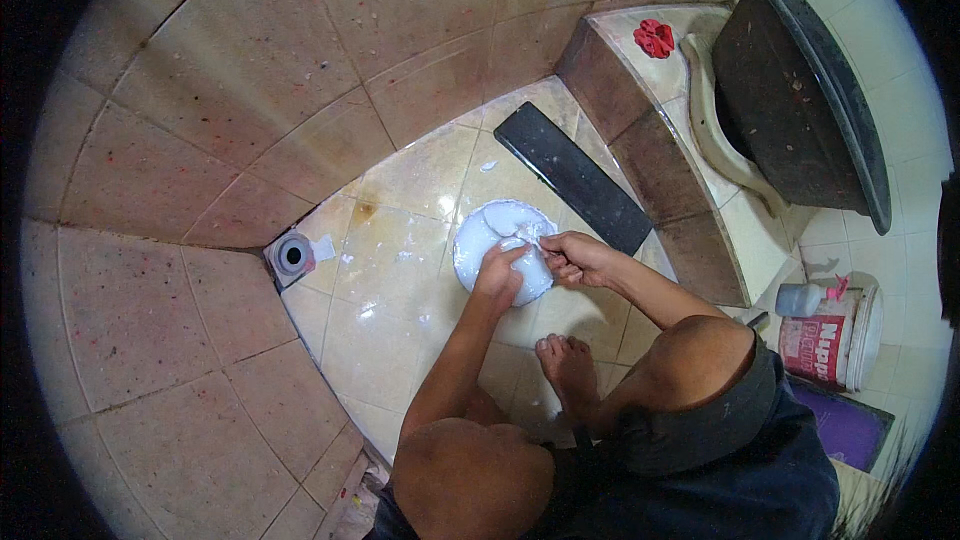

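Note:
A round pale dish or lid (pixel 470 245), coated with wet white material, is on the tiled floor. Over its near right part, my left hand (pixel 497 278) is closed around a smaller pale, rounded object (pixel 523 265), also smeared white; its exact kind is unclear. My right hand (pixel 578 259) is beside that object's right edge, thumb and fingers pinched together. Whatever is between those fingertips is too small to make out. Both hands are close together, above the dish.
A long black panel (pixel 575 178) lies on the floor beyond my right hand. A floor drain (pixel 292 254) is in the left corner. On the right ledge are a red scrunched item (pixel 654 38) and a large black basin (pixel 795 100). A bucket (pixel 865 335) stands farther right.

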Action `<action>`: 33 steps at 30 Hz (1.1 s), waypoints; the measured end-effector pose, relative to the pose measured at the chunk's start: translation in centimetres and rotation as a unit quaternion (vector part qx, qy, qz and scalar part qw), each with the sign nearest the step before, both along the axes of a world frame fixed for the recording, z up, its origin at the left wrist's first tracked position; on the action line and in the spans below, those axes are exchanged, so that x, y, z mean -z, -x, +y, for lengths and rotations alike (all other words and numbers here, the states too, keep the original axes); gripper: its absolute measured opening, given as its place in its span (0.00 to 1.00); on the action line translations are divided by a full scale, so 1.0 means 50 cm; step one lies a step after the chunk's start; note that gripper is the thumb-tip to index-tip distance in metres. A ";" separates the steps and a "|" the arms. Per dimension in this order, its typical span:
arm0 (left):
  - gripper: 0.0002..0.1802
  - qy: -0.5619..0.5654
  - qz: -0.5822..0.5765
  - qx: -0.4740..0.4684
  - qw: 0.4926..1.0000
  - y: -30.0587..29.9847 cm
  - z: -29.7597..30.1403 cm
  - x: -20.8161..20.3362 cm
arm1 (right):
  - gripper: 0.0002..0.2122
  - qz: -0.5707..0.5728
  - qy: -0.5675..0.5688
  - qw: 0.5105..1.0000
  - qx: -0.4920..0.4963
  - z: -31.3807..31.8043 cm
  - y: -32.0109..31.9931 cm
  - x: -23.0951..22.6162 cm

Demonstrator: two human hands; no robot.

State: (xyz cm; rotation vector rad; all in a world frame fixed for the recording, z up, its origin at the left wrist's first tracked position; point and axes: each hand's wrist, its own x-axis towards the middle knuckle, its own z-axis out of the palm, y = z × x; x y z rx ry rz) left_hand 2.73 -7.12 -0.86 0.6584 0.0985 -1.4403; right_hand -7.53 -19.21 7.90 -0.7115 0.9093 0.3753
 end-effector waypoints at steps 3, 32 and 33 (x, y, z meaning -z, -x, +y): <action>0.13 -0.030 0.008 -0.003 1.000 0.010 -0.001 -0.039 | 0.13 0.015 -0.108 0.993 0.035 -0.011 0.007 0.015; 0.11 -0.144 -0.277 -0.095 0.945 0.028 -0.003 -0.054 | 0.15 -0.066 -0.129 0.982 0.118 0.043 0.008 0.013; 0.11 -0.150 -0.304 -0.101 0.935 0.024 -0.003 -0.065 | 0.15 -0.069 -0.136 0.981 0.118 0.043 0.006 0.013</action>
